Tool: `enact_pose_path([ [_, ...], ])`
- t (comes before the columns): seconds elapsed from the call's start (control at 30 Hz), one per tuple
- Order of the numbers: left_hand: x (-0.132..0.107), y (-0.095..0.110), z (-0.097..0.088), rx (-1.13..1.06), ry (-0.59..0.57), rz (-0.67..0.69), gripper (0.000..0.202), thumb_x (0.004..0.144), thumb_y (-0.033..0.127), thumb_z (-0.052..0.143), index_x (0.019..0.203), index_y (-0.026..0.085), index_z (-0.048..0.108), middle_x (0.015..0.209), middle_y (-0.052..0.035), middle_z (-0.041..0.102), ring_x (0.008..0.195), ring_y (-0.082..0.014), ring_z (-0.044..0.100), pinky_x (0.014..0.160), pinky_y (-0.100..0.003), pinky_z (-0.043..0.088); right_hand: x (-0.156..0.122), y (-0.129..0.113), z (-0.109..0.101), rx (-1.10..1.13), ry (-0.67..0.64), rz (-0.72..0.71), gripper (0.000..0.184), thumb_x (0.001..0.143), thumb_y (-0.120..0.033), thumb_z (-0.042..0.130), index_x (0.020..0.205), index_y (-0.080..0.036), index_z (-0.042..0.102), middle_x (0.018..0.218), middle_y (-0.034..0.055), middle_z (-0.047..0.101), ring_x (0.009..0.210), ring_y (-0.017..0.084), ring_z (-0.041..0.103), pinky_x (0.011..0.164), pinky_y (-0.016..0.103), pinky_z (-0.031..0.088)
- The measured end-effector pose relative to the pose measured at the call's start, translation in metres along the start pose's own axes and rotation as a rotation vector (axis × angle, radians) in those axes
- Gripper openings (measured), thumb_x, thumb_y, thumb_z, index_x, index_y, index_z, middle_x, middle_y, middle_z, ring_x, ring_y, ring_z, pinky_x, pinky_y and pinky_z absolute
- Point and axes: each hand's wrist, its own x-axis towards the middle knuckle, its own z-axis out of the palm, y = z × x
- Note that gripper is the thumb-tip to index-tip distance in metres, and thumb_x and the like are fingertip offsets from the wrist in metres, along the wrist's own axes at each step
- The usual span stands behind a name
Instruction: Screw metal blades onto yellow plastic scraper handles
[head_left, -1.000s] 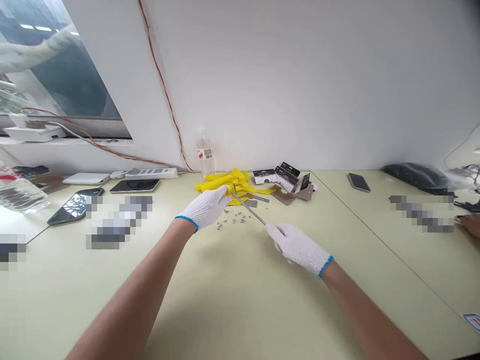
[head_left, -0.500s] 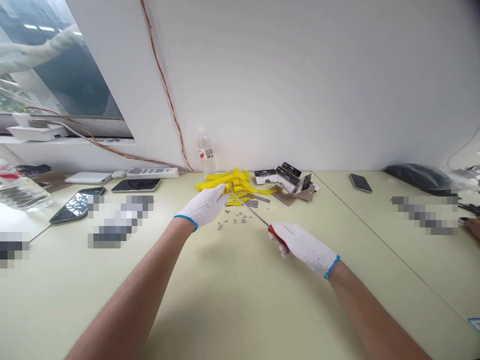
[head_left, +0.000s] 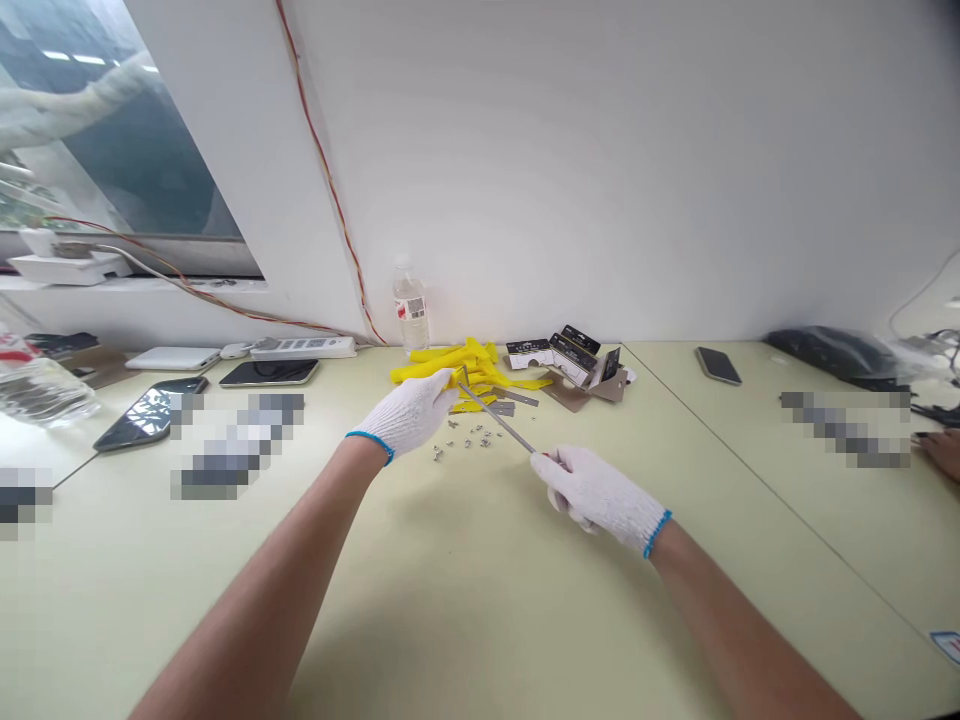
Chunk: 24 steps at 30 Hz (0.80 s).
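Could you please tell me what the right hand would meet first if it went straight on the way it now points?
Probably the yellow piece in the left hand, at the screwdriver's tip, though depth is unclear.

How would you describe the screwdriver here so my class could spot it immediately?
Start at the pale green desk. Find the heap of yellow plastic strips. The screwdriver is the thin steel shaft slanting from the gloved right hand to the gloved left hand, beside scattered screws.
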Motion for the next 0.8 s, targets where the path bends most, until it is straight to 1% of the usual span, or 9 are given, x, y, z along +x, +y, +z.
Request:
enact_pose_path([
  [0.1,0.0006,-0.0005,0.0004,0.015,-0.005,-0.025,0.020,0.102,0.030,0.041,0.083,0.023,0.040,0.077,-0.0018,0.058,0.066,-0.0173,0.051,0.063,-0.029,0.035,-0.0050,-0.0004,-0.0009,0.083,-0.047,-0.074,0.049,0.105,-0.063,0.038,0.097,-0.020,0.059,0.088,0.0090,0.066,0.056,0.001,0.047,0.056,0.018,0.038],
  [0.2,0.0012,-0.0017,0.0009,0.021,-0.008,-0.038,0.021,0.102,0.031,0.040,0.082,0.023,0.039,0.075,-0.0014,0.057,0.065,-0.0173,0.051,0.062,-0.029,0.034,-0.0059,0.0003,-0.0017,0.087,-0.025,-0.085,0.043,0.102,-0.059,0.048,0.090,-0.019,0.054,0.081,0.0084,0.065,0.061,0.002,0.054,0.060,0.018,0.040],
  [0.27,0.0012,-0.0021,0.0010,0.020,-0.006,-0.026,0.021,0.102,0.030,0.040,0.082,0.023,0.039,0.076,-0.0015,0.057,0.065,-0.0176,0.051,0.062,-0.029,0.034,-0.0059,0.0012,-0.0019,0.066,-0.012,-0.053,0.043,0.100,-0.061,0.053,0.091,-0.019,0.052,0.075,0.0078,0.063,0.056,0.001,0.051,0.057,0.018,0.038],
  [0.37,0.0009,-0.0015,0.0005,0.012,-0.011,-0.013,0.019,0.101,0.027,0.041,0.083,0.024,0.040,0.077,-0.0020,0.058,0.066,-0.0180,0.053,0.062,-0.029,0.033,-0.0065,0.0022,-0.0020,0.109,-0.059,-0.074,0.049,0.101,-0.068,0.046,0.095,-0.020,0.058,0.081,0.0087,0.065,0.051,0.000,0.045,0.054,0.020,0.036],
  [0.43,0.0008,-0.0010,-0.0001,0.018,-0.013,-0.018,0.018,0.100,0.026,0.042,0.082,0.024,0.041,0.077,-0.0022,0.059,0.066,-0.0183,0.053,0.062,-0.029,0.033,-0.0060,0.0030,-0.0019,0.149,-0.082,-0.122,0.052,0.102,-0.068,0.043,0.093,-0.020,0.060,0.087,0.0096,0.067,0.055,0.001,0.051,0.056,0.019,0.040],
  [0.53,0.0013,-0.0012,-0.0002,0.020,-0.003,-0.005,0.018,0.100,0.026,0.042,0.083,0.023,0.045,0.077,-0.0030,0.060,0.067,-0.0188,0.054,0.064,-0.029,0.035,-0.0027,0.0055,-0.0011,0.136,-0.058,-0.130,0.049,0.101,-0.065,0.050,0.086,-0.018,0.056,0.083,0.0097,0.066,0.062,0.005,0.058,0.058,0.018,0.044],
  [0.6,0.0019,-0.0023,0.0009,0.011,0.004,0.015,0.018,0.101,0.027,0.042,0.085,0.023,0.048,0.081,-0.0040,0.062,0.071,-0.0191,0.057,0.066,-0.029,0.038,-0.0009,0.0071,-0.0008,0.106,-0.051,-0.099,0.047,0.099,-0.065,0.054,0.088,-0.019,0.055,0.079,0.0092,0.065,0.057,0.004,0.056,0.055,0.017,0.042],
  [0.7,0.0022,-0.0039,0.0027,0.024,0.001,0.028,0.018,0.101,0.028,0.041,0.085,0.023,0.048,0.085,-0.0044,0.064,0.073,-0.0190,0.057,0.068,-0.029,0.038,-0.0009,0.0070,-0.0014,0.119,-0.078,-0.086,0.051,0.101,-0.070,0.045,0.096,-0.022,0.060,0.082,0.0089,0.066,0.051,0.002,0.051,0.051,0.017,0.038],
  [0.8,0.0013,-0.0027,0.0019,0.016,-0.013,-0.005,0.019,0.102,0.030,0.040,0.086,0.023,0.047,0.080,-0.0032,0.061,0.067,-0.0183,0.054,0.065,-0.030,0.037,-0.0002,0.0060,-0.0010,0.169,-0.088,-0.100,0.052,0.104,-0.067,0.038,0.094,-0.021,0.060,0.086,0.0087,0.067,0.058,0.004,0.056,0.054,0.017,0.041],
])
